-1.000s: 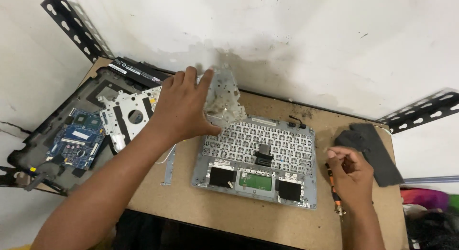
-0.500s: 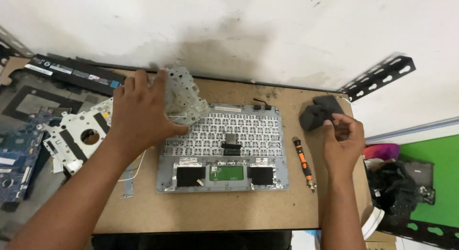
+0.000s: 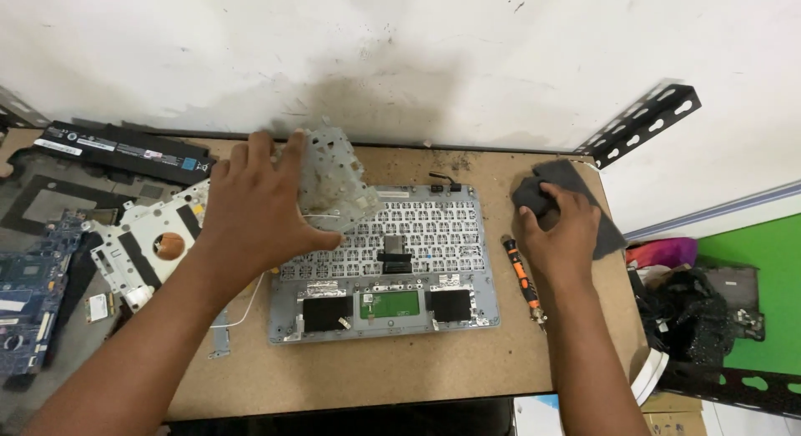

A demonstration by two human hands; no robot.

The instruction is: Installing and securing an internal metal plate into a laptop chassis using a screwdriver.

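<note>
— Brown bench against a scuffed white wall. What's far left?

— A blue board, a black battery at the far edge, and a white metal plate near them.

— And the left hand?

— It lies over the plate's right end, fingers spread and curled on a clear sheet, thumb down on the keyboard. The sheet stands up off the keyboard's far left corner, crumpled. I judge it is being peeled away.

— Where's the keyboard?

— Mid-bench, underside up, flat.

— What would lifting the sheet further call for?

— A slow, even pull, I'd say. The sheet looks thin, and its near edge seems to sit on the keyboard.

— Anything in the way?

— A white wire under the left wrist. Right of the keyboard lies an orange screwdriver, just beside the right hand.

— That hand?

— Closed on a dark cloth at the far right corner. Beyond the edge: a black bag.
</note>
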